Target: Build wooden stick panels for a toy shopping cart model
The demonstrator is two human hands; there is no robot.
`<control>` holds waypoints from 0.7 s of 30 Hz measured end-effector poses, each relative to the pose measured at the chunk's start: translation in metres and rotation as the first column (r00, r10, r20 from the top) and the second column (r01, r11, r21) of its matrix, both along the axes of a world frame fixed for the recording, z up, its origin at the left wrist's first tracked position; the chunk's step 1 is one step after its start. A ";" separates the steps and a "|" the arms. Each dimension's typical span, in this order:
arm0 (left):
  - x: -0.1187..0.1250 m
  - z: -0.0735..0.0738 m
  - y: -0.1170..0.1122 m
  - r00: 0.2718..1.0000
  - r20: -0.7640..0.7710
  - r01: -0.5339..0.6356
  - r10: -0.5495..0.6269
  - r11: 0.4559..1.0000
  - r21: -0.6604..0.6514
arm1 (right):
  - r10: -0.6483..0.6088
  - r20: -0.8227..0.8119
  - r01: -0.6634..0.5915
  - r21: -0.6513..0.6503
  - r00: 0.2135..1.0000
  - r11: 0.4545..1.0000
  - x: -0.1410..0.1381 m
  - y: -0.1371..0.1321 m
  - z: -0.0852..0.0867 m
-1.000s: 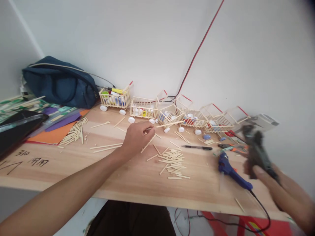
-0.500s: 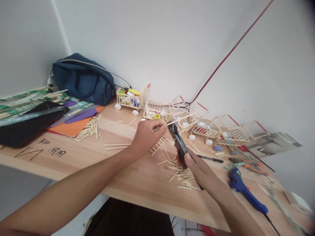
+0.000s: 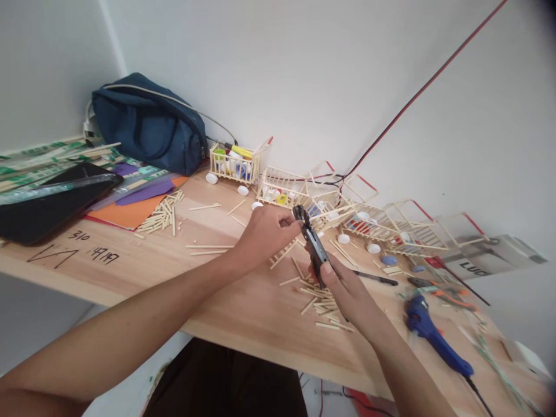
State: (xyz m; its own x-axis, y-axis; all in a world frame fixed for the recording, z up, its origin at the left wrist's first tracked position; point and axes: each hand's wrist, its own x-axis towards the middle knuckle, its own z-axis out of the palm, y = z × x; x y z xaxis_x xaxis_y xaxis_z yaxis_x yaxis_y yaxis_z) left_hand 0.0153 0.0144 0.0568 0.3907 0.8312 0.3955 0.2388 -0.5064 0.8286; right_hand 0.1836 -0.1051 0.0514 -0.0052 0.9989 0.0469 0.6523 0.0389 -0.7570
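Observation:
My left hand [image 3: 273, 227] is closed in a pinch on a thin wooden stick, mostly hidden by the fingers and the tool. Its fingertips sit right at the jaws of dark metal pliers [image 3: 316, 246]. Wrapped round the handles of those pliers is my right hand [image 3: 343, 284]. Below lies a loose pile of short cut sticks [image 3: 325, 307]. A small ladder-like stick frame [image 3: 284, 255] rests on the table under my left hand. Behind the hands stand several little stick carts, among them one with white wheels [image 3: 234, 165] holding coloured caps.
A blue hot glue gun [image 3: 434, 336] lies at right, near orange-handled pliers [image 3: 452, 298] and a black pen [image 3: 376, 278]. At left are another stick pile [image 3: 165, 214], orange paper [image 3: 125, 213], a black tablet-like slab [image 3: 52, 202] and a blue bag [image 3: 147, 127].
My left hand has come closer to the pliers' jaws, its fingertips now against them. The pliers stay in my right hand, slightly raised. The view has shifted a little.

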 end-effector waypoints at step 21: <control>0.001 -0.001 -0.001 0.998 -0.056 0.013 -0.015 0.999 -0.034 | -0.085 0.124 0.081 0.035 0.989 0.996 0.001 -0.002 -0.012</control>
